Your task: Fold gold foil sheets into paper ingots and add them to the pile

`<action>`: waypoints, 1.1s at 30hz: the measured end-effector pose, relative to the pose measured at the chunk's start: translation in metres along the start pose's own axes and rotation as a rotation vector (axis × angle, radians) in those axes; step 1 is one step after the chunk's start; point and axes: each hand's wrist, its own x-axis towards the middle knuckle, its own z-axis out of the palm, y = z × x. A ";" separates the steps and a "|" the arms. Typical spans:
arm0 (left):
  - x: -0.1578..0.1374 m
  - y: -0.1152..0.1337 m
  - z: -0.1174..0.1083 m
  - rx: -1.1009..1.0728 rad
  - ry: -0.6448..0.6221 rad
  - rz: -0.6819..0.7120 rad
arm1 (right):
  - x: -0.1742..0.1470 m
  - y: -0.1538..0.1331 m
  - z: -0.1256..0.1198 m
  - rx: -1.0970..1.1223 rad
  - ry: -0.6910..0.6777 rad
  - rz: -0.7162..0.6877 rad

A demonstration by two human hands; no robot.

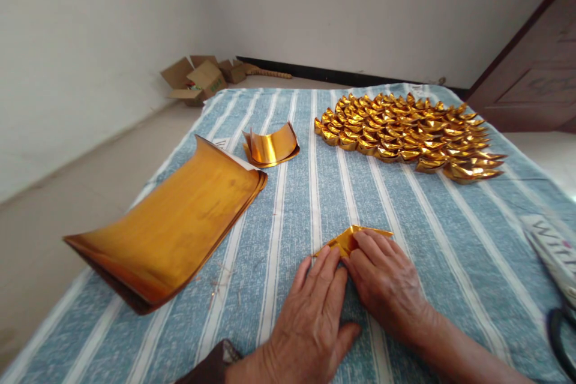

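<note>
A small piece of gold foil paper [351,234], partly folded, lies on the striped cloth in front of me. My left hand [310,318] rests flat with its fingers stretched out, the tips pressing the paper's near left edge. Bent over the paper's right part, the fingers of my right hand [389,282] are closed on it. Both hands cover much of the paper, so its full shape is hidden. Beyond them at the right stand rows of folded gold foil ingots [400,132]. To the left lie a large stack of gold sheets [175,216] and a smaller curled stack [272,147].
A blue and white striped cloth [288,204] covers the table. At the right edge, a black handle loop [560,336] shows near printed lettering. Open cardboard boxes [202,81] sit on the floor by the wall. A brown door [531,78] stands at the right.
</note>
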 end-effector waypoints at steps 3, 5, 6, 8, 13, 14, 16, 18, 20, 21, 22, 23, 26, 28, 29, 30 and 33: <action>0.001 -0.001 -0.001 -0.006 -0.011 0.004 | 0.000 0.000 0.000 0.006 -0.005 0.002; 0.001 -0.001 0.000 -0.008 -0.016 0.009 | 0.000 0.000 0.000 0.008 -0.001 0.000; 0.001 -0.002 0.000 -0.010 -0.018 0.009 | 0.000 0.000 0.000 0.006 0.004 -0.002; 0.001 -0.002 0.001 -0.016 -0.021 0.006 | 0.000 0.000 0.000 -0.002 0.009 -0.005; 0.000 -0.001 0.000 -0.031 -0.022 -0.001 | 0.000 0.000 0.000 -0.017 -0.007 0.001; 0.000 -0.001 0.000 -0.031 -0.024 -0.002 | 0.000 0.000 0.000 -0.017 -0.006 0.002; 0.001 -0.001 -0.001 -0.031 -0.026 -0.003 | -0.001 0.000 0.000 -0.016 0.001 0.001; 0.001 0.000 -0.001 -0.035 -0.026 -0.008 | -0.001 0.000 0.000 -0.016 0.001 -0.001; 0.001 0.000 -0.002 -0.040 -0.028 -0.015 | -0.001 0.000 0.000 -0.016 -0.009 -0.002; 0.001 0.000 -0.002 -0.042 -0.030 -0.019 | -0.001 0.000 0.000 -0.016 -0.016 -0.001; 0.001 0.000 -0.002 -0.042 -0.033 -0.020 | -0.001 0.000 0.000 -0.016 -0.023 0.001; 0.002 0.000 -0.002 -0.041 -0.038 -0.019 | -0.001 0.000 -0.001 -0.017 -0.027 0.001; 0.002 0.000 -0.002 -0.034 -0.052 -0.013 | -0.001 0.000 0.000 -0.023 -0.017 -0.005; 0.002 0.000 -0.002 -0.036 -0.051 -0.012 | -0.001 0.000 0.000 -0.030 -0.004 -0.005; 0.003 0.000 -0.002 -0.040 -0.048 -0.013 | 0.000 0.000 0.000 -0.032 0.000 -0.004; 0.003 0.000 -0.002 -0.045 -0.046 -0.013 | 0.000 0.000 0.000 -0.033 0.002 -0.003; 0.004 0.000 -0.004 -0.053 -0.055 -0.012 | 0.000 0.000 -0.001 -0.035 -0.008 -0.002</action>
